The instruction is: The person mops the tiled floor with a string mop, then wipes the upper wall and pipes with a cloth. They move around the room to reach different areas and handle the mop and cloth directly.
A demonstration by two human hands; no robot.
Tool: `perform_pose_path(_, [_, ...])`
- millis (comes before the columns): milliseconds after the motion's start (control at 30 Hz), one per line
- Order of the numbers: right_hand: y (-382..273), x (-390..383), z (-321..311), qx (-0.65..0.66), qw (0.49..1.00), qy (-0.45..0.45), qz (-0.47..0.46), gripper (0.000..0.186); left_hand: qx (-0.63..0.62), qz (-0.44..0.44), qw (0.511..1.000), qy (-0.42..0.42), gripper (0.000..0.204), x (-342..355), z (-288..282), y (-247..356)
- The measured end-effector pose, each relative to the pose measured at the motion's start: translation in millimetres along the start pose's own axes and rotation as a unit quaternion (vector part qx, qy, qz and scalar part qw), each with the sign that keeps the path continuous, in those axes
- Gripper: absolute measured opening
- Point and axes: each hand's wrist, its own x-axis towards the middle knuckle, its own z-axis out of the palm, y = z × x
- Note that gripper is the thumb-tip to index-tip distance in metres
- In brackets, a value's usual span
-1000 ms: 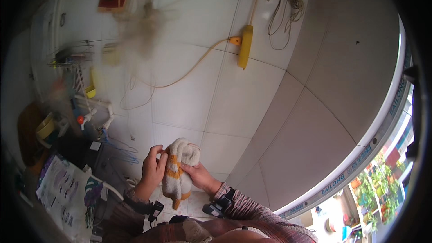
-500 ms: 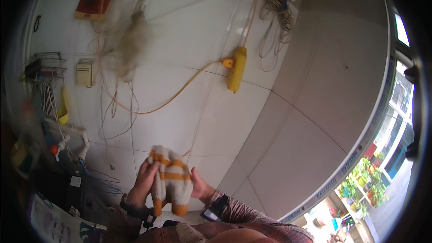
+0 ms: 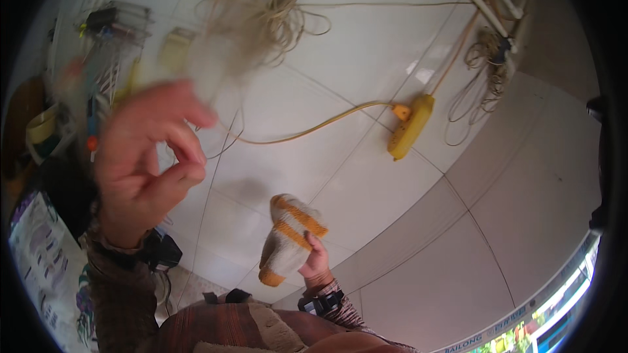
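Note:
A small knitted garment [image 3: 286,238] in beige with orange stripes hangs low in the middle of the view, in front of the tiled wall. My right hand [image 3: 316,260] grips its right side, thumb across the cloth. My left hand [image 3: 140,163] is raised large at the left, away from the garment. Its thumb and a finger meet in a pinch that leaves a round gap behind them. Blur keeps me from making out whether anything thin is between the fingertips.
On the white wall [image 3: 340,46] hang a yellow power strip [image 3: 412,127] with an orange-yellow cord and several bundles of cable. A wire rack [image 3: 127,23] is at the upper left. A printed sheet or bag [image 3: 46,261] shows at the lower left.
My left hand has let go of the garment and risen up and left, closer to the camera. My right hand now holds the garment by itself, turned and tilted. The view has shifted.

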Motion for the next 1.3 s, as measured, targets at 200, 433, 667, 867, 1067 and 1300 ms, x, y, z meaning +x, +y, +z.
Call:
perform_pose_path(200, [-9.9,-11.1,-9.6,-0.014,0.998,0.032,-0.042,0.054,0.195,0.253,0.931,-0.177,0.024,44.2,-24.5,46.2])
perform_pose_path(433, [-22.3,-21.8,-22.1,-0.011,0.998,0.038,-0.04,0.051,0.176,0.306,0.906,-0.233,0.029,54.4,0.9,46.6])
perform_pose_path(667, [-23.7,-34.0,-30.1,-0.009,0.998,0.019,-0.057,0.052,0.158,0.3,0.904,-0.261,0.035,57.3,17.9,36.4])
perform_pose_path(867, [-21.9,-43.5,-27.5,-0.013,0.995,0.099,-0.031,0.055,0.181,0.268,0.913,-0.248,0.04,58.0,30.4,24.3])
perform_pose_path(1067, [-37.8,-47.6,-17.2,-0.068,0.994,0.056,-0.07,0.057,0.131,0.248,0.932,-0.229,0.046,60.7,10.6,31.2])
perform_pose_path(1300, [-109.7,-12.4,43.1,-0.142,0.96,-0.034,-0.241,0.054,0.028,0.195,0.973,-0.119,0.053,40.0,33.7,30.9])
